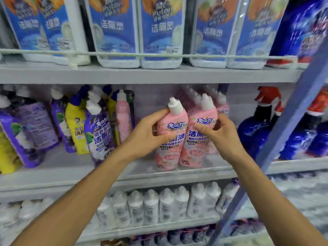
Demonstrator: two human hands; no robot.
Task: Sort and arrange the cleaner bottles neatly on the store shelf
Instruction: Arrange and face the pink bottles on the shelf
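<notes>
Now my left hand (pixel 145 137) grips the left pink bottle (pixel 173 121) and my right hand (pixel 223 137) holds the right pink bottle (pixel 195 150); both stand touching, on the middle shelf (pixel 71 174).

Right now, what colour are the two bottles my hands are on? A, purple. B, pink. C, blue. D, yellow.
B: the left hand grips the left pink bottle, and the right hand grips the right pink bottle beside it.
</notes>
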